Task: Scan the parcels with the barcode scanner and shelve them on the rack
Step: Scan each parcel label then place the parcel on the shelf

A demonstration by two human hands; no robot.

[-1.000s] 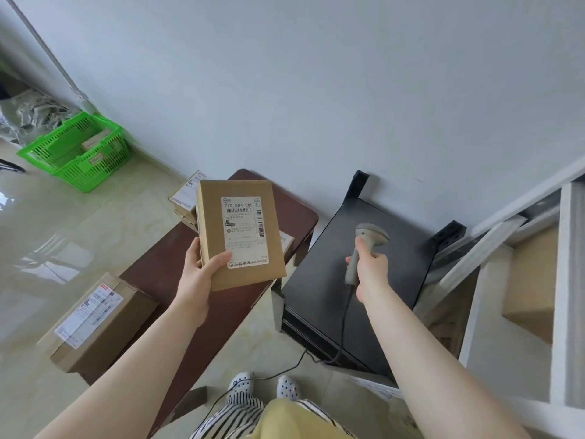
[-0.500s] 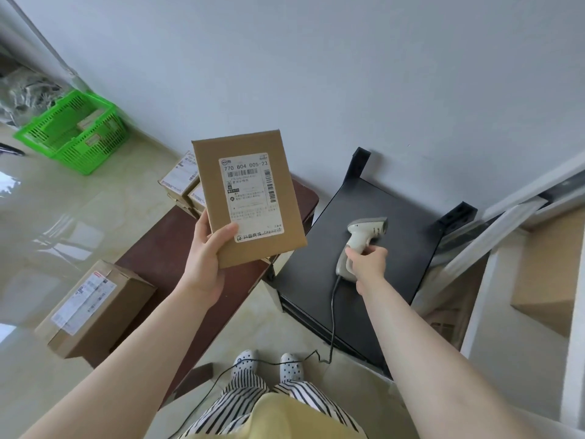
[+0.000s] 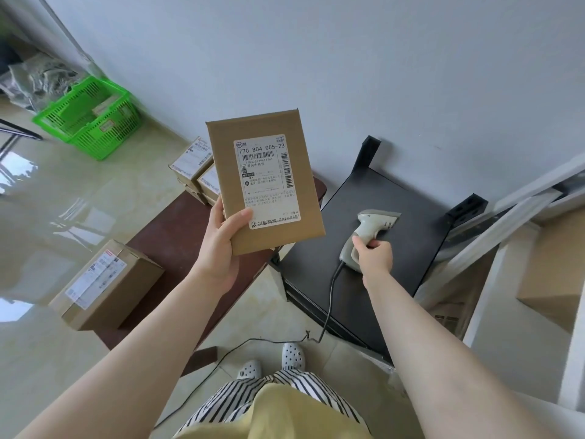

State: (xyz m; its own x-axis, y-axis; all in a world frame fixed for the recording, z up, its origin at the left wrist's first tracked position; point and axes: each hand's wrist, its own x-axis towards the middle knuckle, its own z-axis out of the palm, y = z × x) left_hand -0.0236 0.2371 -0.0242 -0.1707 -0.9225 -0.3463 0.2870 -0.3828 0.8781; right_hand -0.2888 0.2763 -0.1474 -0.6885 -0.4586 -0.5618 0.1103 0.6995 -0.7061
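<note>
- Where the view starts at the person's feet, a black cable (image 3: 329, 299) runs from the floor up to the barcode scanner (image 3: 367, 236).
- The right hand (image 3: 375, 256) curls round the scanner's handle, pressing it against the black stand (image 3: 411, 217); the scanner's head points right.
- The left hand (image 3: 221, 245) holds a flat parcel (image 3: 266, 182) upright above the brown table (image 3: 171, 236), thumb across its front near the white label, fingers hidden behind it.
- A larger parcel (image 3: 107, 285) lies on the table's near left end.
- Stacked small parcels (image 3: 193, 166) sit at the table's far end, partly behind the held parcel.
- At the right, the white rack (image 3: 493, 280) holds a brown box (image 3: 554, 280).
- Farthest left, a green basket (image 3: 91, 118) on the floor holds a few small boxes.
</note>
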